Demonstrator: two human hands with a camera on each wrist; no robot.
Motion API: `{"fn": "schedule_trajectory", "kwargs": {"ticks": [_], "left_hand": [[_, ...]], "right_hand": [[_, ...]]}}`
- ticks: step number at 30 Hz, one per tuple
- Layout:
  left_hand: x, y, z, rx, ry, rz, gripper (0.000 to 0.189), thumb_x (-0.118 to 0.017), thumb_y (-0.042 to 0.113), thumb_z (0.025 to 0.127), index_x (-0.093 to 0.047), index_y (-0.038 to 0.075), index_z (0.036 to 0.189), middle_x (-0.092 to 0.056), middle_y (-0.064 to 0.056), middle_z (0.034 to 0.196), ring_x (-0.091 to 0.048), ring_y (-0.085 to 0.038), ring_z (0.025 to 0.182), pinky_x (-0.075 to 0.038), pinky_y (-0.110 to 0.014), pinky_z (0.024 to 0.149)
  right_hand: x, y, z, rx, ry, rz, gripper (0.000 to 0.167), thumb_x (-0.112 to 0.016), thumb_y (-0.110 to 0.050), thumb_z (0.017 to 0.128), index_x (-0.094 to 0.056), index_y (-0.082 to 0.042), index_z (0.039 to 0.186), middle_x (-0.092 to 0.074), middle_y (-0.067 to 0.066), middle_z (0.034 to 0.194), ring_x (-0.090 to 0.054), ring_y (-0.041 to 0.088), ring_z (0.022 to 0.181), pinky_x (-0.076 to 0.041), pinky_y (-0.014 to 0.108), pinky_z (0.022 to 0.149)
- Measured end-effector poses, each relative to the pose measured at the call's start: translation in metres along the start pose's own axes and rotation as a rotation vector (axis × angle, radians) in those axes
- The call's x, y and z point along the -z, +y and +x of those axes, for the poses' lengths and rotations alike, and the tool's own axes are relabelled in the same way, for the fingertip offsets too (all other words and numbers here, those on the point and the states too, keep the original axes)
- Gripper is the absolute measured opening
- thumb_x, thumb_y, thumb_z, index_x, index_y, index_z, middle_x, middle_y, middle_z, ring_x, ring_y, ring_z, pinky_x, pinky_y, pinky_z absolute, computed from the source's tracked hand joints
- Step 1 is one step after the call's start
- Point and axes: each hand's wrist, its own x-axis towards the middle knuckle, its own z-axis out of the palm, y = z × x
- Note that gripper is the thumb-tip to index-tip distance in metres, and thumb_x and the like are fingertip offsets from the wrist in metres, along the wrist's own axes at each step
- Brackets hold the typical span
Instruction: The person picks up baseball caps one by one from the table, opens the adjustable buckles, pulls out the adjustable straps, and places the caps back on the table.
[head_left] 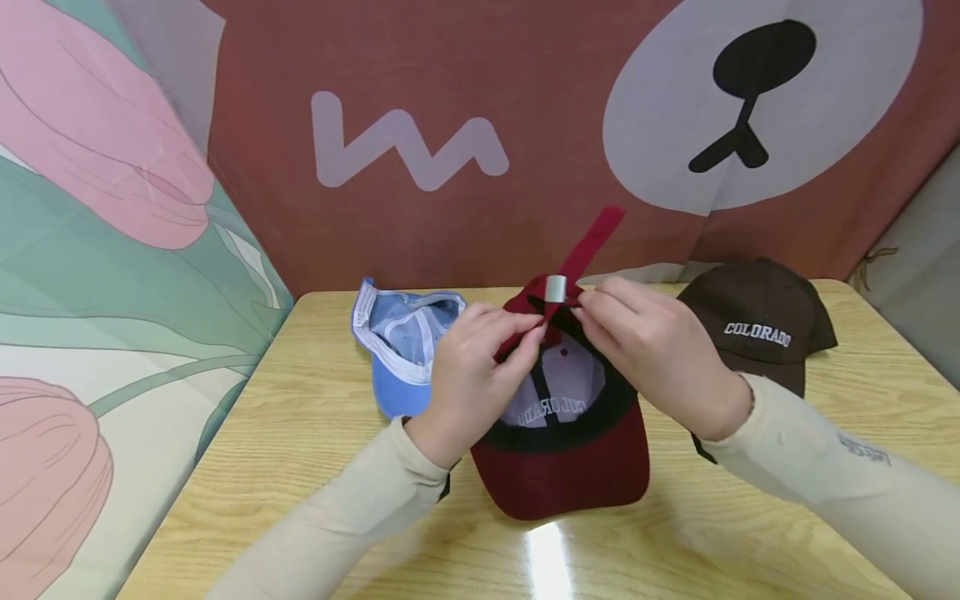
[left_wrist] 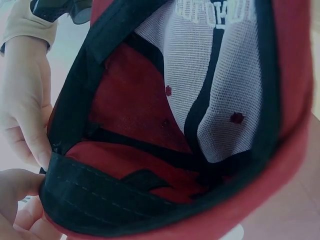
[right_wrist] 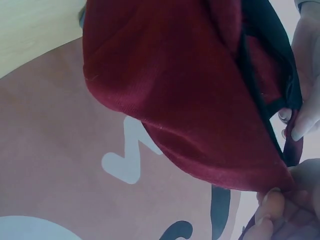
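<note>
A dark red baseball cap (head_left: pixel 561 479) is turned inside-up, brim toward me, its white mesh lining showing reversed COLORADO letters. My left hand (head_left: pixel 476 371) pinches the left side of the cap's back strap between thumb and fingers. With bent fingers, my right hand (head_left: pixel 656 346) pinches the right side of the back opening. Between the hands sits a silver buckle (head_left: pixel 555 288), and the strap's loose end (head_left: pixel 592 242) sticks up through it. In the left wrist view the cap's black sweatband (left_wrist: pixel 110 195) is seen close up; the right wrist view shows its red crown (right_wrist: pixel 175 100).
A blue baseball cap (head_left: pixel 401 387) lies upside down at the left, partly behind my left hand. At the right a dark brown baseball cap (head_left: pixel 750 321) stands upright with white COLORADO lettering. The wooden table (head_left: pixel 247 500) backs onto a printed cloth (head_left: pixel 450 233).
</note>
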Motion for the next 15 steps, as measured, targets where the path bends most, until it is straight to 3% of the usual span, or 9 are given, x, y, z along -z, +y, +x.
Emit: {"fn": "schedule_trajectory", "kwargs": {"ticks": [8, 15], "left_hand": [[-0.0014, 0.0010, 0.0036, 0.028, 0.038, -0.010, 0.014, -0.075, 0.004, 0.083, -0.076, 0.002, 0.096, -0.072, -0.007, 0.086, -0.061, -0.021, 0.082, -0.051, -0.029, 0.070], [-0.0017, -0.0001, 0.0066, 0.001, 0.048, 0.037, 0.011, -0.074, 0.003, 0.083, -0.076, 0.002, 0.094, -0.072, -0.008, 0.087, -0.061, -0.023, 0.083, -0.050, -0.031, 0.072]], "right_hand": [[0.0009, -0.0002, 0.0029, 0.005, 0.008, -0.030, 0.028, -0.079, 0.011, 0.070, -0.063, 0.008, 0.093, -0.061, 0.018, 0.089, -0.062, 0.029, 0.072, -0.056, 0.042, 0.065], [0.0006, -0.0004, 0.0044, -0.013, -0.041, -0.018, 0.010, -0.069, 0.007, 0.084, -0.060, 0.006, 0.088, -0.057, 0.015, 0.083, -0.054, 0.024, 0.065, -0.055, 0.038, 0.061]]}}
